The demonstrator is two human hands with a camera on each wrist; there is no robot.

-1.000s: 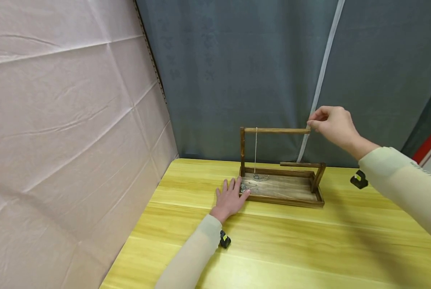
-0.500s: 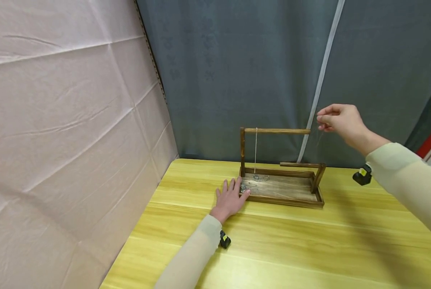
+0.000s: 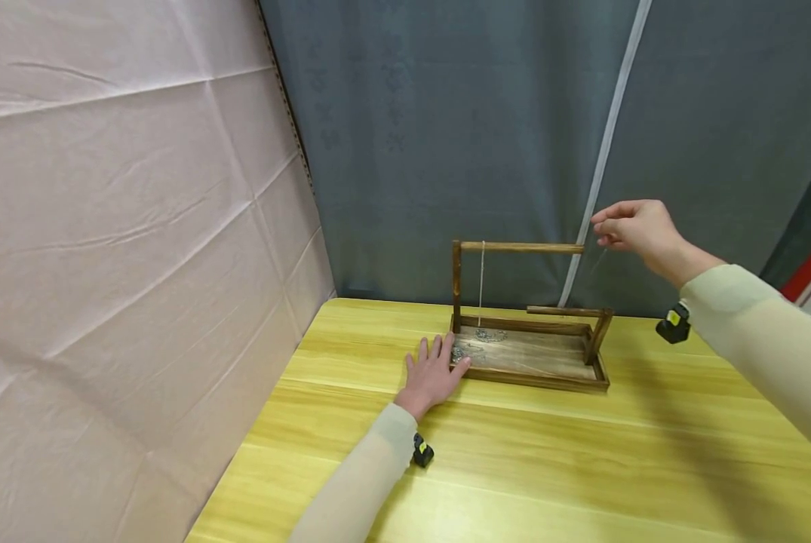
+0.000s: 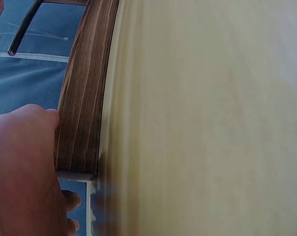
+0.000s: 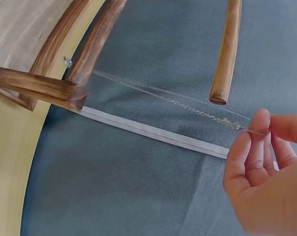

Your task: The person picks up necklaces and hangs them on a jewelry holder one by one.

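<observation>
— What is the stand (image 3: 523, 317) made of?
— Dark-stained wood, grainy and matt. The chain (image 5: 187, 104) is fine bright metal.
— And the surface (image 3: 527, 467)?
— Smooth yellow wood grain, slightly glossy. The curtain (image 3: 446, 136) on the far side is matt grey cloth.

head: high, looking down at wooden stand (image 3: 527, 332) | wrists: close-up | shared: stand

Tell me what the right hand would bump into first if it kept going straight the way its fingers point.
Probably the free end of the top bar: the right hand points left toward it, pinching a thin chain. Depth is unclear.
</observation>
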